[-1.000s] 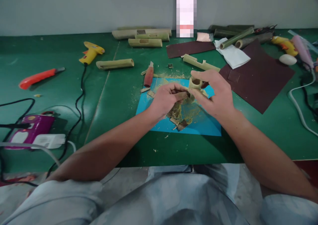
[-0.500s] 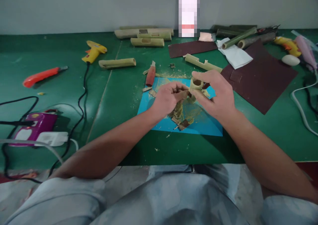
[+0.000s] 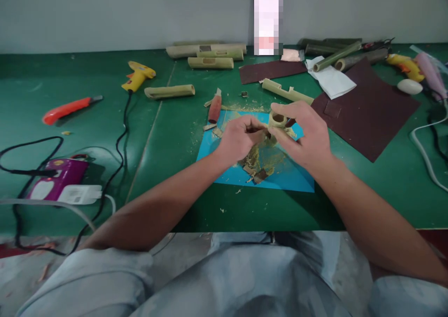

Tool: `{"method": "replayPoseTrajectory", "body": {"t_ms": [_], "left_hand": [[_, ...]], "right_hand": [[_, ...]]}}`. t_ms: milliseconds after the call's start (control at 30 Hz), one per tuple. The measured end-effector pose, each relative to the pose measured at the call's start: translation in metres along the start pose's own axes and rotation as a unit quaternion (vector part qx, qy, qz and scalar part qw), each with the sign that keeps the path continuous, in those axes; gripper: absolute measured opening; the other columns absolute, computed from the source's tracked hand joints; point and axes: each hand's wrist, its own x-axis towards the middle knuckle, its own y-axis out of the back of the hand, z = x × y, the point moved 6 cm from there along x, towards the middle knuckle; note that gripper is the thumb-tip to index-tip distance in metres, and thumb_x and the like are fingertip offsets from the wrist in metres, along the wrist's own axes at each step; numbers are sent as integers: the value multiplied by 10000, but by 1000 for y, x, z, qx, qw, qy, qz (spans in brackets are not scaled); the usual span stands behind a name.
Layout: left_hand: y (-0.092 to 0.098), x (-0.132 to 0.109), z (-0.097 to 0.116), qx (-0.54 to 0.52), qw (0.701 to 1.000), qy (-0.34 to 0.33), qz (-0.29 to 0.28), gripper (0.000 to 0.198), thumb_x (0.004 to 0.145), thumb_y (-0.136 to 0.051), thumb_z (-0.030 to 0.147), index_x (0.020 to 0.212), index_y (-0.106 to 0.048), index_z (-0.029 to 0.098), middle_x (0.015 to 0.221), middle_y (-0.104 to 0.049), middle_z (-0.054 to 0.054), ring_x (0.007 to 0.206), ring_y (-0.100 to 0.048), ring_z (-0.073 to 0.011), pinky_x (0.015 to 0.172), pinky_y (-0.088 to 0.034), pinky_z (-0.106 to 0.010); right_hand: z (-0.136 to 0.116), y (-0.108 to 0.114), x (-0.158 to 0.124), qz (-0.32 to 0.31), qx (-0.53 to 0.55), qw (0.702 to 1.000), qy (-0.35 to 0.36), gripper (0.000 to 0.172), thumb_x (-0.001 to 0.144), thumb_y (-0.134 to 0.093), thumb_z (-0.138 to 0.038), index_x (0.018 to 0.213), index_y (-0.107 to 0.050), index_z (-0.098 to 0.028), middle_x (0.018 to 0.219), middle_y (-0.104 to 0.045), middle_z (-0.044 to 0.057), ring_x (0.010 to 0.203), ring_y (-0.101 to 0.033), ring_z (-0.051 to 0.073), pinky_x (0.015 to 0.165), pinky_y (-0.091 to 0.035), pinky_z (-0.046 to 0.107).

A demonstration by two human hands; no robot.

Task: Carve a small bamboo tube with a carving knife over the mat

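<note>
Head view swings slightly left; hands hold position. Grey floor (image 3: pixel 352 263), then green table (image 3: pixel 210 219). One blue sheet (image 3: pixel 294 182), shavings (image 3: pixel 253 158) on it. Above it, right hand (image 3: pixel 308 130) pinches one short bamboo tube (image 3: pixel 278 124); left hand (image 3: pixel 240 137) beside it, fingers narrow, cannot tell if gripping. Farther: two knives (image 3: pixel 214 109), two yellow glue guns (image 3: pixel 136 79), grey wall (image 3: pixel 105 14).

I hold a short, pale yellow-green bamboo tube (image 3: pixel 272 120) in my right hand (image 3: pixel 306 133), over the far part of the blue sheet (image 3: pixel 297 182). Its round, hollow end faces up toward me, its thick rim showing.
</note>
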Motion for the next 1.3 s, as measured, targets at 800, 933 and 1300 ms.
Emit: {"method": "replayPoseTrajectory", "body": {"t_ms": [800,933,1300], "left_hand": [[-7,-5,-2,-12,1000,-6,-20,255,775,-862,341,744,-663,185,623,-615,28,525,-488,-87,481,-349,-225],[-11,-8,0,-25,996,39,-77,307,791,-896,380,822,-657,189,624,-614,26,512,-544,-104,475,-378,-236],[-15,-9,4,-73,984,80,-142,396,808,-842,236,1170,-701,161,668,-632,34,545,-542,-111,520,-429,-249]], "right_hand": [[-1,5,0,-7,-18,999,26,343,1023,-624,-323,1364,-657,-306,1148,-790,38,1048,-753,253,897,-646,457],[0,5,-2,-21,-4,1000,12,355,1023,-609,-346,1373,-659,-326,1195,-785,48,1089,-744,269,954,-635,489],[1,7,-1,-8,31,999,-9,337,998,-629,-313,1329,-694,-326,1162,-789,45,1077,-746,281,954,-626,501]]}}
